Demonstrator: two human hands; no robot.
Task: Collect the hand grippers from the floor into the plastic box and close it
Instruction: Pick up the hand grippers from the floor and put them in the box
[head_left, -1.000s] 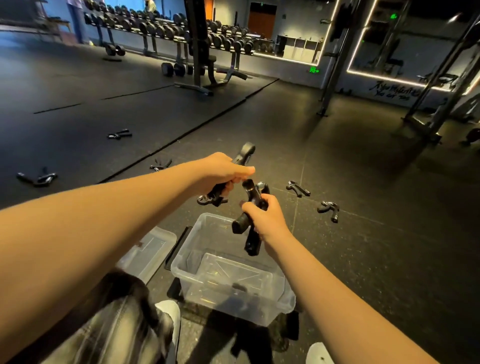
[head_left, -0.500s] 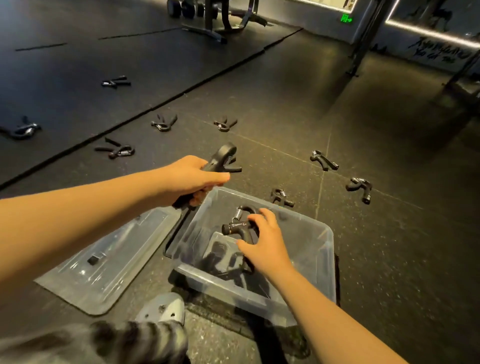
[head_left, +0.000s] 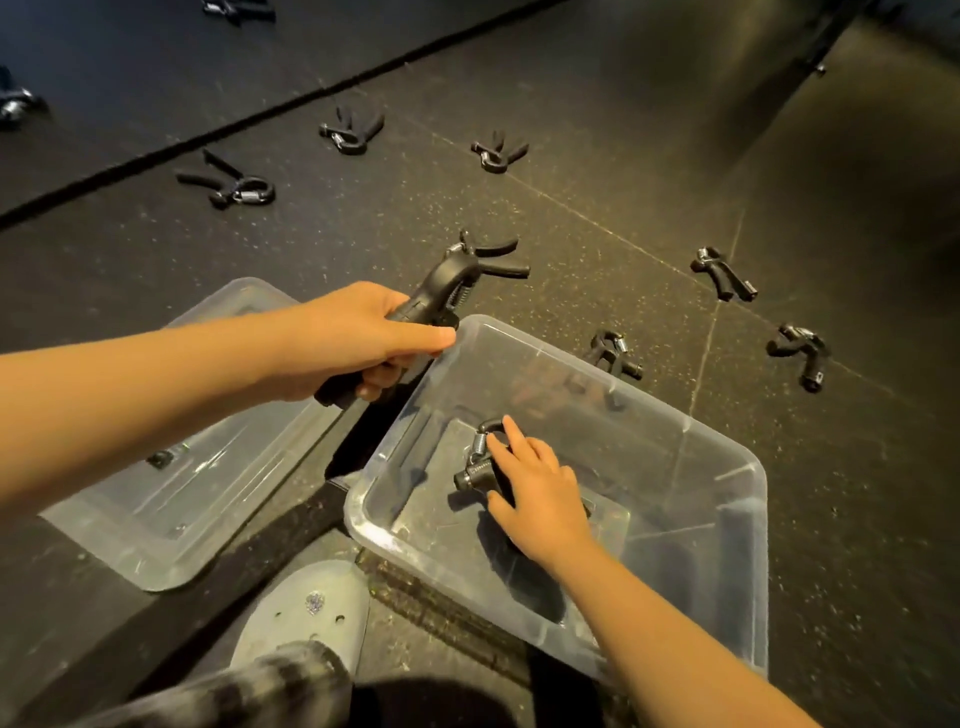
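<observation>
Our right hand (head_left: 540, 493) curls its fingers over one hand gripper (head_left: 480, 460), thumb under the handle, low inside the plastic box (head_left: 748, 467). Our left hand (head_left: 358, 343) clamps a second hand gripper (head_left: 447, 291) just over the box's far left corner. Dropped carelessly, it could strike the rim, shove the box or hit our right fingers. Pale print on the boxed gripper's handle is too small to read.

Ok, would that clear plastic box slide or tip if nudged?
Probably slides: the plastic box sits wide and low on the floor. Likely light, with thin clear walls and one hand gripper visible inside. Walls may flex.
</observation>
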